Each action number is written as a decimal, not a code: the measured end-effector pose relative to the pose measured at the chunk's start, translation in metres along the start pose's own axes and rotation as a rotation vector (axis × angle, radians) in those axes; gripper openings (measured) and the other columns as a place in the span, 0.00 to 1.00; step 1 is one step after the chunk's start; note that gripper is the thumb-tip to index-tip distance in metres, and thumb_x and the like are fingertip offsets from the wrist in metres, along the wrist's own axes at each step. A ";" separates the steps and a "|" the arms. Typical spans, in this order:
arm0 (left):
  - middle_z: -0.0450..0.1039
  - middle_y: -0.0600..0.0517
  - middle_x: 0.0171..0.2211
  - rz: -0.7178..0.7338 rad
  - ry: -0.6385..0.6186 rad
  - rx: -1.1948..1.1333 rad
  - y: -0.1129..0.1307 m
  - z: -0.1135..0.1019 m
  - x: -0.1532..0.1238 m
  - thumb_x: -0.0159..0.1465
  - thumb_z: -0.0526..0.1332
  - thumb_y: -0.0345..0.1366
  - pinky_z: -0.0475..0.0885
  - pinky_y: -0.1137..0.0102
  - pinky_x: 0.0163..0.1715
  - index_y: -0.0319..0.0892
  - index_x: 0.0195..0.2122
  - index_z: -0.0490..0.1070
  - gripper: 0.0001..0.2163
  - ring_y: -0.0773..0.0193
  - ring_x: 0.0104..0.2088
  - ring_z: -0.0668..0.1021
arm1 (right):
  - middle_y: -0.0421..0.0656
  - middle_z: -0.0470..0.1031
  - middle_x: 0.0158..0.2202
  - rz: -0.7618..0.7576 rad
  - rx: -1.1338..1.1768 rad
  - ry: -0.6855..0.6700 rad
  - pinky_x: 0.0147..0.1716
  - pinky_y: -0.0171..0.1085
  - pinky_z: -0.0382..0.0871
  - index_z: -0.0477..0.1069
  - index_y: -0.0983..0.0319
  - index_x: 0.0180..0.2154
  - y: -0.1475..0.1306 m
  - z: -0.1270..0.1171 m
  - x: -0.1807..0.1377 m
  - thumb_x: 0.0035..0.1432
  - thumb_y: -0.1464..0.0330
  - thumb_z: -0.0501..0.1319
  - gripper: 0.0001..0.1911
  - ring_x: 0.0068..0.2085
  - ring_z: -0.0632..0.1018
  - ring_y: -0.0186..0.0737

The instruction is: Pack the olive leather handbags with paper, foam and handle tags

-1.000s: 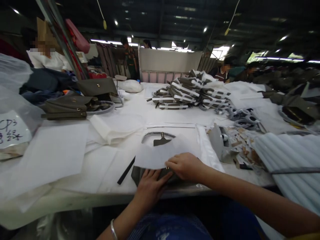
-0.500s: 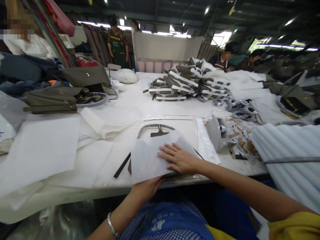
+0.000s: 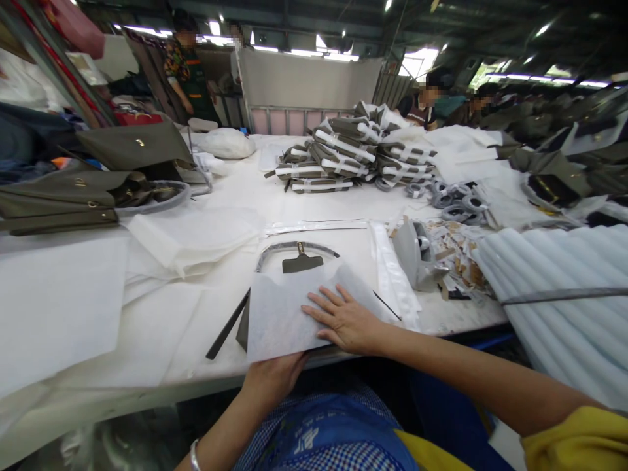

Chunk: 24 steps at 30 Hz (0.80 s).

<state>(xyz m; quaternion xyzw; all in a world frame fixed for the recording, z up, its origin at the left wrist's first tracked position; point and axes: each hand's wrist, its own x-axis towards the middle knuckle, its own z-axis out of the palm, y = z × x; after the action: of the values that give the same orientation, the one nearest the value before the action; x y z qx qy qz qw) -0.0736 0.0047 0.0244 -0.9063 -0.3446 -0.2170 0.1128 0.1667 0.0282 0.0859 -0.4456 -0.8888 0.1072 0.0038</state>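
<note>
Lying open on the sheet (image 3: 279, 314), now lowered so the bag (image 3: 243, 329) appears covered, the right hand (image 3: 346, 320) grips nothing; the left hand (image 3: 275, 374), at the bag's near edge, hides any grip.

Open tabletop (image 3: 304, 208) ahead, pile (image 3: 338, 157) blocking beyond

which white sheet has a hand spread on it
The sheet partly covering the nearest olive bag: the right hand is spread on it, while the loose sheets farther left have no hand on them.
</note>
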 end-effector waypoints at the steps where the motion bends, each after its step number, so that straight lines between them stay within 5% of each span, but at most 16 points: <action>1: 0.73 0.44 0.56 0.007 -0.020 -0.015 0.002 -0.007 -0.002 0.67 0.58 0.36 0.75 0.53 0.50 0.46 0.59 0.68 0.19 0.45 0.53 0.77 | 0.49 0.52 0.70 -0.003 0.004 0.011 0.64 0.64 0.44 0.50 0.53 0.69 0.001 0.001 -0.001 0.69 0.53 0.48 0.30 0.69 0.54 0.58; 8: 0.81 0.50 0.41 -0.011 -0.037 -0.451 0.024 -0.077 0.025 0.70 0.54 0.33 0.78 0.73 0.38 0.42 0.53 0.70 0.13 0.66 0.37 0.82 | 0.49 0.52 0.70 -0.014 0.035 0.045 0.65 0.64 0.43 0.50 0.54 0.69 0.002 0.008 -0.002 0.70 0.55 0.49 0.30 0.69 0.53 0.59; 12: 0.74 0.45 0.55 -0.042 -0.107 -0.434 0.006 -0.052 0.060 0.71 0.52 0.36 0.75 0.64 0.52 0.41 0.59 0.64 0.17 0.59 0.54 0.76 | 0.50 0.51 0.70 -0.012 0.073 0.048 0.65 0.64 0.40 0.50 0.57 0.69 0.004 0.011 -0.001 0.69 0.55 0.49 0.31 0.70 0.51 0.59; 17: 0.65 0.42 0.63 -0.057 -0.235 -0.258 -0.030 -0.002 0.052 0.71 0.51 0.43 0.68 0.54 0.61 0.39 0.66 0.55 0.24 0.55 0.62 0.69 | 0.52 0.56 0.69 0.004 0.223 0.055 0.67 0.58 0.41 0.52 0.63 0.68 0.014 0.007 -0.001 0.68 0.54 0.52 0.34 0.70 0.53 0.52; 24: 0.60 0.48 0.66 -0.087 -0.290 -0.267 -0.029 -0.004 0.043 0.72 0.50 0.44 0.63 0.57 0.64 0.47 0.66 0.57 0.22 0.58 0.64 0.66 | 0.52 0.66 0.59 -0.042 0.305 0.143 0.65 0.55 0.50 0.63 0.59 0.61 0.021 0.001 -0.002 0.68 0.66 0.53 0.21 0.61 0.66 0.46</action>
<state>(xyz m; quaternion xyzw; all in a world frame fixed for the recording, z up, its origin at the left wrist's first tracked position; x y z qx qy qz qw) -0.0663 0.0494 0.0501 -0.9192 -0.3644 -0.1327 -0.0687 0.1844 0.0390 0.0810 -0.4279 -0.8687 0.2086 0.1370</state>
